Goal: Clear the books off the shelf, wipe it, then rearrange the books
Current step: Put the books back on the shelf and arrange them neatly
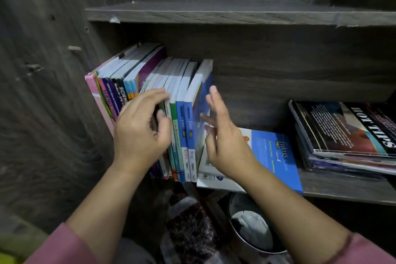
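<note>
A row of upright books leans against the left wall of the dark wooden shelf. My left hand curls its fingers over the top edges of the middle books, thumb on their spines. My right hand lies flat, fingers straight, against the cover of the last blue book at the row's right end. Under that hand, a blue "fokus" book lies flat on a white one. A stack of flat books sits at the right.
The shelf board above holds nothing in view. Below the shelf stands a metal bowl with a grey cloth in it, on a patterned rug. The cabinet's side wall closes the left.
</note>
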The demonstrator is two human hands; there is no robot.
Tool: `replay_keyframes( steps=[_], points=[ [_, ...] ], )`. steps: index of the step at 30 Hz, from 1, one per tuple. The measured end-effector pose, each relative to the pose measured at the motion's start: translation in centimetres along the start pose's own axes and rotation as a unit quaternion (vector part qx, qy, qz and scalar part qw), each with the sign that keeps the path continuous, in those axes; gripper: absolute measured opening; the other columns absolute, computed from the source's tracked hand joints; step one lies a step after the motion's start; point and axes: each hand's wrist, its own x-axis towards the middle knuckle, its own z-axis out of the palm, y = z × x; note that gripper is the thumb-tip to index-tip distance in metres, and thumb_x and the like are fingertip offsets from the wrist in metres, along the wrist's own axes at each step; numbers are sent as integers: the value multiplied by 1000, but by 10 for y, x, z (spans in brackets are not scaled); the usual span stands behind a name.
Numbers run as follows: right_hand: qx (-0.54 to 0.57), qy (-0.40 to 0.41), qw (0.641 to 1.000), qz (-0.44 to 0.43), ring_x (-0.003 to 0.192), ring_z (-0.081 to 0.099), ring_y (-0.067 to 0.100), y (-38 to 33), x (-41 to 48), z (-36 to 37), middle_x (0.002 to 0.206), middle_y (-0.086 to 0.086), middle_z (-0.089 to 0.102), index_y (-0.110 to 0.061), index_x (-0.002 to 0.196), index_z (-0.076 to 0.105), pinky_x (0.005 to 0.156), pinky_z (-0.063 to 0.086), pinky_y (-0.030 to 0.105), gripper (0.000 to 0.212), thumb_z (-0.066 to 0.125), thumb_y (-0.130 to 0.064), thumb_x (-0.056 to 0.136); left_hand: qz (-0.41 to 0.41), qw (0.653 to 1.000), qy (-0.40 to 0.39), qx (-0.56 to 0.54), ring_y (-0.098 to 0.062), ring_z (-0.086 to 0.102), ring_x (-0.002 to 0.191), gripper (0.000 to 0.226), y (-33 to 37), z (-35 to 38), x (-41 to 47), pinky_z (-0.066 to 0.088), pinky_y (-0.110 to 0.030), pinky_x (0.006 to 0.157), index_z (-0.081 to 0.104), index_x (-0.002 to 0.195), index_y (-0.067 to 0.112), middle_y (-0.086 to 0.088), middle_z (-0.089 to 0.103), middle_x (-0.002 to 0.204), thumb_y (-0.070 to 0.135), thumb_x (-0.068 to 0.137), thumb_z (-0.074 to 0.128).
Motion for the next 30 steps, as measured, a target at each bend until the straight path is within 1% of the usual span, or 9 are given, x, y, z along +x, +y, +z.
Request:
replay_keyframes(
  steps=[3, 5, 10, 15, 17, 19, 21, 24, 30],
  points=[
    [-22, -58, 997, 34, 132, 45, 10, 11, -1, 7, 154, -5, 34, -37, 154, 6, 105, 42, 29, 80, 44, -4, 92, -9, 1000, -29, 6, -7, 53, 112, 33, 1, -2, 0, 44, -36, 100, 64, 116, 5, -4, 65, 115, 9, 84, 57],
    [-24, -80, 995, 47, 134, 41, 6, 16, -2, 8, 154, -7, 33, -30, 155, 10, 108, 35, 17, 74, 47, -10, 94, -17, 999, -48, 15, -5, 51, 113, 35, 2, -3, 0, 35, -28, 100, 63, 119, 10, 0, 63, 118, 19, 86, 58],
    [11, -138, 986, 88, 135, 37, 2, 20, -6, 12, 157, -17, 23, -52, 148, -7, 109, 37, 26, 93, 65, -38, 91, 7, 995, -84, 47, -14, 45, 125, 42, 5, 1, 1, 24, -31, 98, 55, 133, 24, 8, 56, 131, 37, 93, 54],
    [36, -143, 983, 112, 121, 39, -7, 22, -4, 23, 143, -31, 22, -63, 140, -13, 103, 36, 19, 102, 69, -29, 90, 21, 991, -102, 85, -18, 36, 136, 38, 9, 7, 5, 18, -35, 94, 56, 132, 30, 11, 53, 138, 33, 94, 54],
    [30, -151, 980, 124, 121, 45, -3, 25, -1, 22, 143, -27, 29, -65, 138, -14, 101, 39, 20, 104, 69, -28, 89, 4, 991, -101, 90, -16, 36, 136, 37, 10, 10, 6, 16, -34, 93, 56, 131, 31, 14, 55, 136, 36, 94, 55],
    [-8, -173, 975, 139, 120, 56, 15, 30, 1, 13, 148, -11, 42, -65, 139, -12, 98, 47, 29, 105, 72, -30, 87, -7, 991, -98, 96, -15, 37, 136, 37, 12, 12, 5, 16, -34, 94, 55, 130, 32, 15, 54, 136, 37, 94, 55],
    [-76, -214, 962, 149, 119, 56, 21, 37, -1, 2, 149, -5, 42, -58, 145, -4, 96, 47, 31, 103, 74, -31, 84, -13, 990, -95, 99, -14, 38, 135, 37, 13, 14, 3, 17, -36, 96, 54, 130, 31, 15, 53, 137, 36, 94, 54],
    [-185, -259, 934, 159, 133, 42, 17, 52, -10, -9, 154, -7, 33, -46, 150, 15, 103, 41, 35, 89, 73, -32, 83, -10, 991, -89, 104, -13, 40, 133, 37, 13, 16, 1, 19, -40, 98, 54, 131, 28, 14, 53, 137, 34, 95, 53],
    [-282, -315, 873, 242, 134, 40, 21, 85, -35, -39, 149, 0, 39, -32, 147, 35, 107, 37, 33, 73, 70, -31, 83, -5, 990, -90, 105, -14, 41, 132, 40, 9, 20, -3, 20, -42, 99, 54, 132, 25, 12, 52, 138, 39, 94, 51]
  ],
)
